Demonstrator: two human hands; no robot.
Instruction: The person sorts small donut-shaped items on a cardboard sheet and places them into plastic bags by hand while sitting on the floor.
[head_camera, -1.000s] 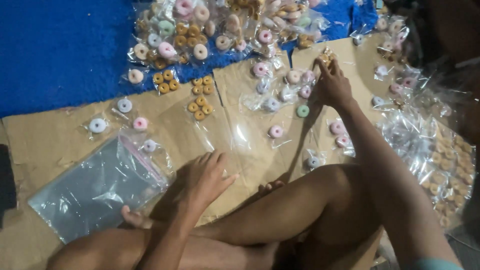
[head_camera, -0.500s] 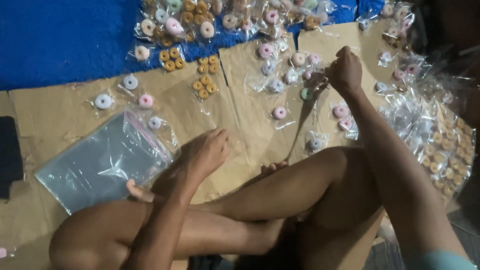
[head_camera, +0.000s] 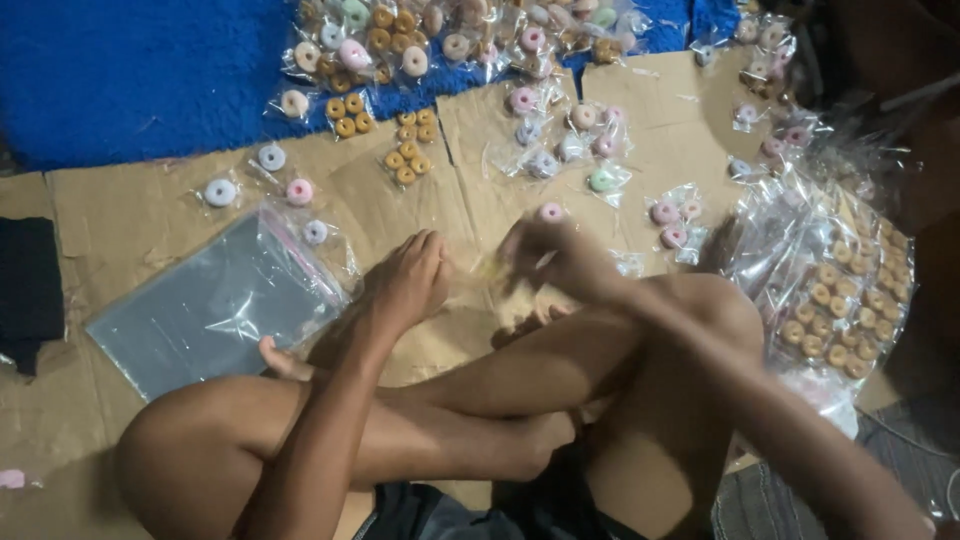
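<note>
Bare crossed legs (head_camera: 420, 420), nearest the camera, folded on brown cardboard sheeting (head_camera: 130, 230) that covers the floor. Left hand (head_camera: 405, 280): forearm running up from the lower edge over the left knee, palm down, fingers loosely spread and pointing away, resting on the cardboard; grasping nothing that can be seen. Right hand (head_camera: 555, 255): arm reaching in from the lower right across the right knee, blurred; fingers curled in toward a small clear packet (head_camera: 492, 268) that lies between the two hands, though the blur leaves it unclear whether the packet is pinched or only touched. Stack of empty clear zip bags (head_camera: 215, 300), flat on the cardboard just left of the left hand. Large clear bag of tan rings (head_camera: 835, 305), at the right beside the right knee. Small sealed packets, one ring apiece, scattered farther out on the cardboard: white ring (head_camera: 220, 192), pink ring (head_camera: 299, 191), green ring (head_camera: 601, 180), pink ring beyond the right hand (head_camera: 551, 212). Packets of several orange rings (head_camera: 405, 160). Blue carpet (head_camera: 130, 70), farthest, with a heap of mixed ring packets (head_camera: 440, 35) along its edge.
</note>
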